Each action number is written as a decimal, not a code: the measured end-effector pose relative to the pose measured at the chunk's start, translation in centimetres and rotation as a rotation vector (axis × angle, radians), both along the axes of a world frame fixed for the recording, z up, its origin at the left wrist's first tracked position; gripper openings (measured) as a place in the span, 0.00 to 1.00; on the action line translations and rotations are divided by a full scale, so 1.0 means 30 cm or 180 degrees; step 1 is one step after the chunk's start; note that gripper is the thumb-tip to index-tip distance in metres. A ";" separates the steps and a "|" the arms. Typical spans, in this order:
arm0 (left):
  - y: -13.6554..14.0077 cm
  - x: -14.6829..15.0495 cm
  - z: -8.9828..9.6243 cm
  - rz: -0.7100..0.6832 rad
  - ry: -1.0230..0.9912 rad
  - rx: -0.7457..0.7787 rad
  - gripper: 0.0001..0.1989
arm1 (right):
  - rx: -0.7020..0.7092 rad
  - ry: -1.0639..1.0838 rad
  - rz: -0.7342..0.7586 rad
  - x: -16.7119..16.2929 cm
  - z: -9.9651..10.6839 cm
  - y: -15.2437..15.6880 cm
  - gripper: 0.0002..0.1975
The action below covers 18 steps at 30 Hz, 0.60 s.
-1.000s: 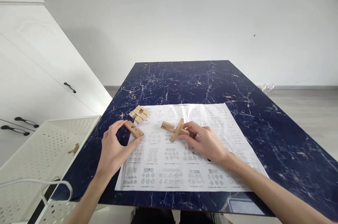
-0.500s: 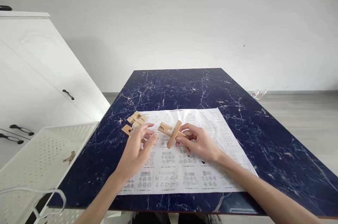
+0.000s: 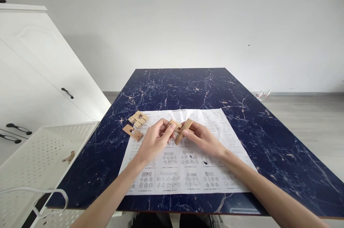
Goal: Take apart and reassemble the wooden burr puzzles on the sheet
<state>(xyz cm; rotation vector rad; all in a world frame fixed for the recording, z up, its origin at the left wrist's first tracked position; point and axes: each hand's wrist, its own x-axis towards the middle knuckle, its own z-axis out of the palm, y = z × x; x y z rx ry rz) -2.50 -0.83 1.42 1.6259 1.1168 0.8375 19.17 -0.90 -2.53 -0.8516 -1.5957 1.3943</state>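
Note:
Two crossed wooden puzzle pieces (image 3: 185, 126) are held between my hands above the printed sheet (image 3: 172, 184). My left hand (image 3: 158, 135) pinches the left end of one piece, thumb on top. My right hand (image 3: 200, 136) grips the other side, its thumb pressed on the slanted piece. Fingers cover part of the joint between them. Left of my left hand lies a flat notched wooden piece (image 3: 136, 135), half off the sheet. Just behind it rests a cluster of several light wooden blocks (image 3: 139, 119).
The sheet covers the near middle of a dark blue marbled table (image 3: 177, 85). A white perforated basket (image 3: 34, 149) stands at the left, with a small wooden piece (image 3: 69, 157) inside and a white cable (image 3: 51, 189) across its front. Behind it is a white cabinet (image 3: 34, 63).
My left hand has moved right and closed on the left end of the crossed pieces. The pieces have turned and shifted slightly right. The flat notched piece is now fully visible.

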 end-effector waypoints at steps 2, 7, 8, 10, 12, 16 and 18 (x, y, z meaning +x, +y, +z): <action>-0.011 0.007 0.004 0.0046 0.0023 0.0014 0.17 | -0.0037 0.0065 0.0049 0.001 0.005 0.001 0.15; -0.042 0.009 0.018 0.0247 0.0000 0.0071 0.18 | -0.0050 0.0074 0.0079 -0.005 0.017 -0.002 0.15; -0.049 0.007 0.021 0.0297 -0.0016 0.0081 0.18 | -0.0046 0.0070 0.0082 -0.008 0.019 -0.004 0.15; -0.061 0.001 0.026 0.0369 -0.0045 0.0092 0.19 | -0.0045 0.0055 0.0073 -0.012 0.023 -0.008 0.15; -0.071 -0.003 0.031 0.0400 -0.0084 0.0083 0.19 | -0.0028 0.0021 0.0039 -0.014 0.025 -0.012 0.15; -0.076 -0.003 0.040 0.0379 -0.0149 0.0025 0.18 | 0.0051 0.0021 0.0012 -0.015 0.030 -0.019 0.15; -0.073 -0.002 0.044 0.0335 -0.0138 0.0021 0.18 | 0.0108 0.0080 0.0040 -0.014 0.033 -0.020 0.15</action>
